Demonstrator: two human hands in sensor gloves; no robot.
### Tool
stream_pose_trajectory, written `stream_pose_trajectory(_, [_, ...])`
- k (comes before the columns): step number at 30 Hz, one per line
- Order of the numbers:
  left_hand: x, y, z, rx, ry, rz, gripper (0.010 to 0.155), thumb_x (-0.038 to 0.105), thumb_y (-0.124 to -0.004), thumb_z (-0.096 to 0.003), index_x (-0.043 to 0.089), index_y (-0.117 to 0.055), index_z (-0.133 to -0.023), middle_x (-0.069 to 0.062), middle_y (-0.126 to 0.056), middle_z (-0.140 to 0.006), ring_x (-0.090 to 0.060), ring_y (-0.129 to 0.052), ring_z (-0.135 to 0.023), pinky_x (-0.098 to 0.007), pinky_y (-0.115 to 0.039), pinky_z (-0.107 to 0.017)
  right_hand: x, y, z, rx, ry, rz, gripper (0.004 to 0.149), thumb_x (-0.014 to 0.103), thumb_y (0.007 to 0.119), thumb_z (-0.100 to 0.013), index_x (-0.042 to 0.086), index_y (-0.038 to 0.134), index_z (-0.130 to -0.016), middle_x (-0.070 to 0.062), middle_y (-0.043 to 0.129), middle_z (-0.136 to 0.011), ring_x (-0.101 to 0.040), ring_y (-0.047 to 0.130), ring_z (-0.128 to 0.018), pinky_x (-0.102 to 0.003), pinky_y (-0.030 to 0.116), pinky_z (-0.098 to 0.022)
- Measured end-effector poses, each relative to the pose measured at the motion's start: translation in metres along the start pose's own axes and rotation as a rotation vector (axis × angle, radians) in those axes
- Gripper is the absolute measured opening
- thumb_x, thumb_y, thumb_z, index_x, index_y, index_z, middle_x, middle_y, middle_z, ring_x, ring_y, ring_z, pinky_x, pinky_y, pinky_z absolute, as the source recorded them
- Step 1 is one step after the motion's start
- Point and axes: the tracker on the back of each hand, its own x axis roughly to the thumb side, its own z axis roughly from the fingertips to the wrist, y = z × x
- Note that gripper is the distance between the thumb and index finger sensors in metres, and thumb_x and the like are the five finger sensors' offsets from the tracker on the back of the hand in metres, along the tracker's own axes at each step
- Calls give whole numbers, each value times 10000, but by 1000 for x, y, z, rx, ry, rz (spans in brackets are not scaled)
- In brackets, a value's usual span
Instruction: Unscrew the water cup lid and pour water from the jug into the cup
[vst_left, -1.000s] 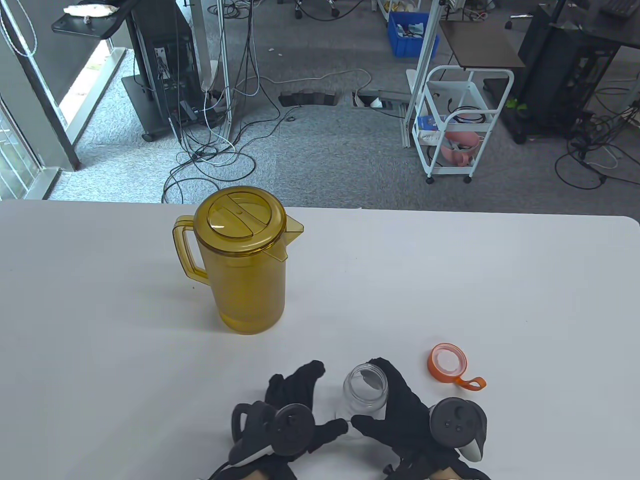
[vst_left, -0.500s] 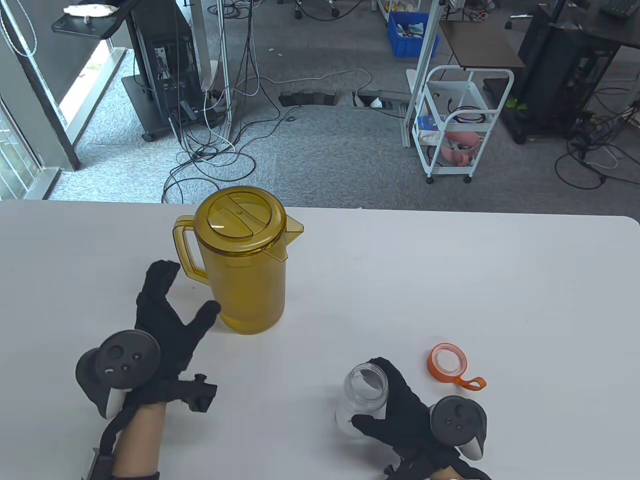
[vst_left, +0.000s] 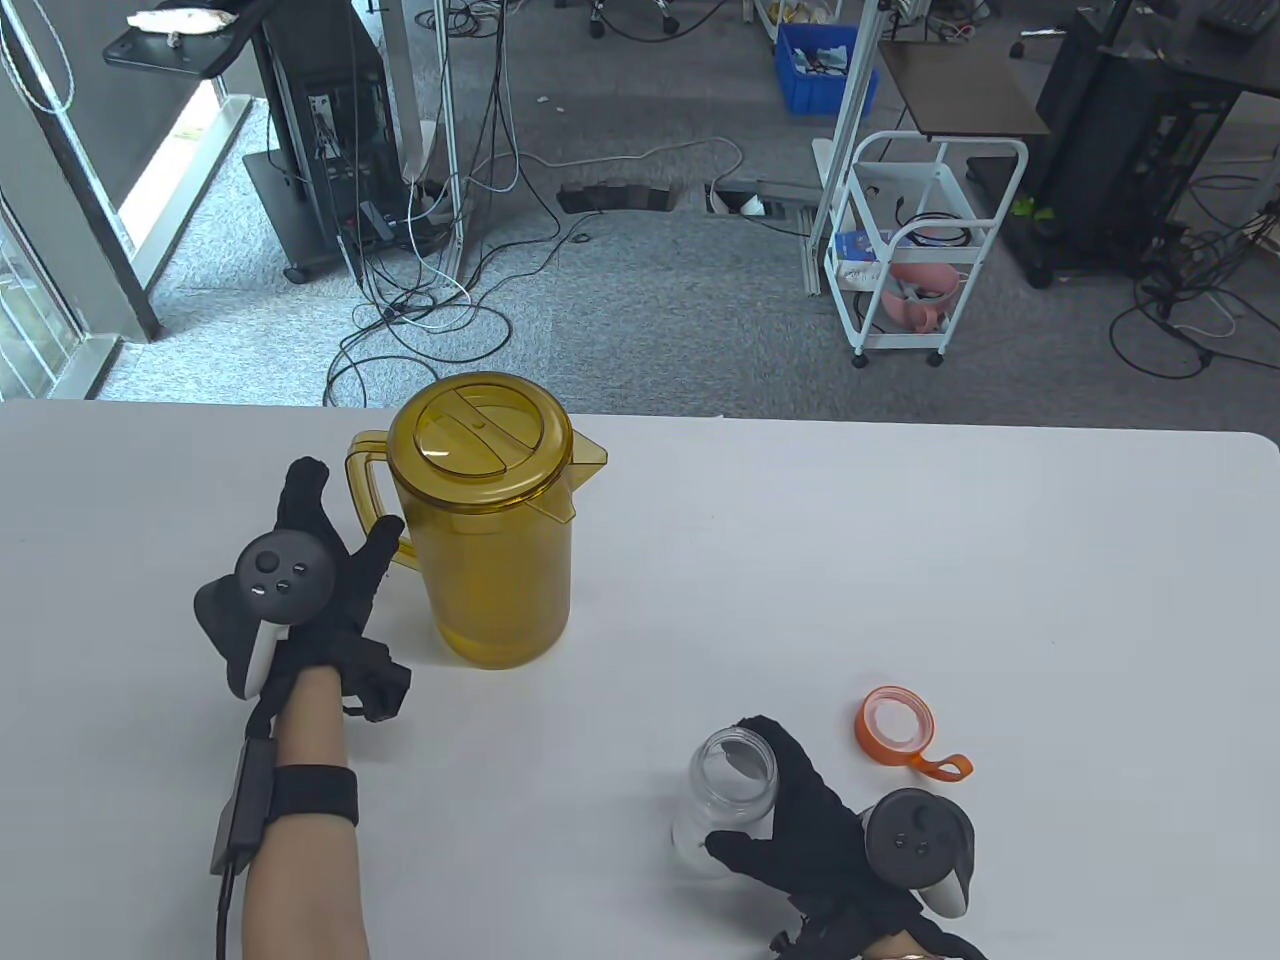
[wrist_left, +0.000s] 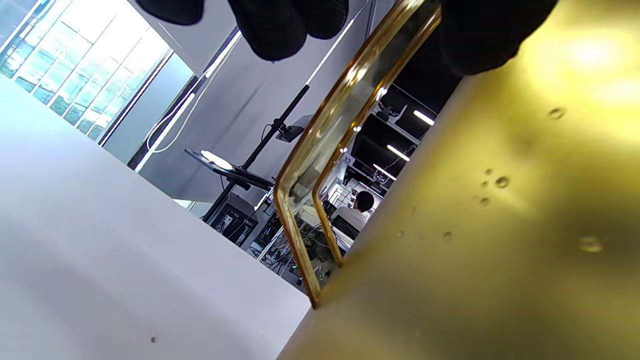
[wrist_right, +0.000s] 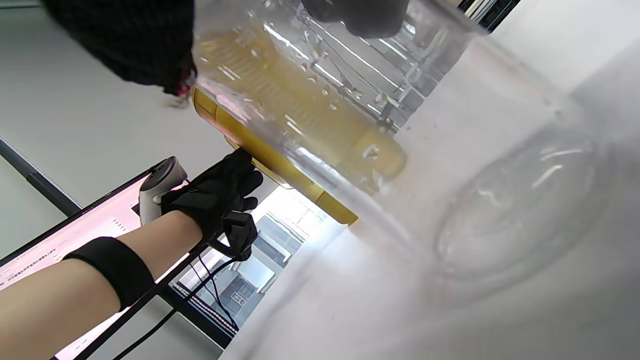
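Observation:
An amber jug (vst_left: 495, 540) with its lid on stands upright at the table's middle left, handle (vst_left: 362, 495) pointing left. My left hand (vst_left: 340, 515) sits at that handle with straight fingers (wrist_left: 272, 22) outside it and the thumb (wrist_left: 487, 35) toward the jug body, not closed round it. The clear, lidless cup (vst_left: 728, 770) stands near the front edge, and my right hand (vst_left: 748, 800) grips it from the right, thumb in front. Just right of the cup lies the orange lid (vst_left: 895, 722) with its loop. The right wrist view shows the cup (wrist_right: 450, 150) close up.
The white table (vst_left: 900, 560) ends at a far edge with floor, cables and a white cart (vst_left: 925, 250) beyond. Bare tabletop lies between jug and cup and to the right.
My left hand left the cup's side, travelled forward and left across the table, and now sits at the jug's handle. The right hand, cup and lid have not moved.

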Motion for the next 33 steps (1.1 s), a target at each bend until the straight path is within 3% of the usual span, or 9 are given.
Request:
stream_pose_trajectory(6, [-9, -18, -18, -5, 45, 136, 730, 570, -562, -613, 299, -192, -1182, 84, -428, -1244, -155, -673, -1178, -518, -550, -872, 0, 0, 0, 1, -1, -1, 1001, 513, 870, -427, 128, 240, -1103, -181, 413, -1153, -407, 566, -1058, -687, 383, -705])
stream_pose_trajectory(7, [-9, -23, -20, -18, 42, 161, 632, 556, -542, -620, 347, -302, -1165, 147, -551, -1189, -100, -749, -1128, -472, -600, -868, 0, 0, 0, 0, -2, -2, 1001, 512, 871, -426, 126, 242, -1102, -182, 414, -1152, -408, 566, -1057, -686, 384, -705])
stream_pose_trajectory(8, [-10, -25, -20, -26, 48, 190, 614, 548, -516, -627, 347, -289, -1160, 173, -585, -1142, -63, -804, -1068, -407, -662, -854, 0, 0, 0, 0, -2, -2, 1003, 514, 871, -425, 125, 242, -1102, -181, 414, -1153, -407, 569, -1057, -686, 384, -705])
stream_pose_trajectory(10, [-13, -28, -20, -14, 85, 320, 567, 577, -511, -614, 404, -333, -1124, 237, -627, -1055, -20, -816, -1005, -396, -664, -855, 0, 0, 0, -2, -1, -1, 1003, 515, 871, -423, 126, 244, -1103, -180, 415, -1153, -405, 569, -1057, -687, 384, -705])
stream_pose_trajectory(15, [-17, -30, -16, -15, 100, 479, 382, 640, -508, -593, 474, -499, -937, 259, -732, -834, -9, -873, -763, -373, -720, -819, 0, 0, 0, 0, 1, -4, 1002, 518, 869, -424, 128, 243, -1103, -177, 413, -1153, -405, 567, -1057, -686, 382, -706])
stream_pose_trajectory(18, [-18, -33, -8, 11, 102, 603, 371, 663, -524, -579, 451, -571, -880, 248, -783, -716, -19, -895, -636, -357, -746, -784, 0, 0, 0, 0, 1, -4, 1002, 521, 867, -425, 130, 242, -1103, -176, 414, -1153, -401, 566, -1059, -687, 382, -705])
stream_pose_trajectory(21, [-17, -31, 0, 78, 87, 606, 383, 678, -535, -567, 415, -626, -831, 238, -813, -618, -23, -908, -518, -336, -785, -723, -1, 0, 0, 2, 3, -5, 1002, 523, 866, -424, 134, 240, -1102, -172, 413, -1154, -400, 562, -1060, -686, 382, -706])
stream_pose_trajectory(28, [7, -4, 17, 64, -15, 557, 388, 666, -543, -607, 375, -612, -855, 224, -797, -628, -20, -889, -501, -326, -784, -709, -1, 0, 0, 2, 7, -11, 1002, 528, 863, -424, 136, 238, -1102, -168, 411, -1154, -396, 562, -1061, -687, 381, -705])
stream_pose_trajectory(33, [33, 37, 35, 85, -146, 527, 392, 662, -544, -615, 363, -612, -859, 215, -796, -627, -19, -890, -490, -329, -793, -695, -1, 1, 0, 0, 9, -7, 1003, 530, 862, -423, 135, 238, -1102, -169, 411, -1154, -396, 563, -1061, -687, 382, -705])
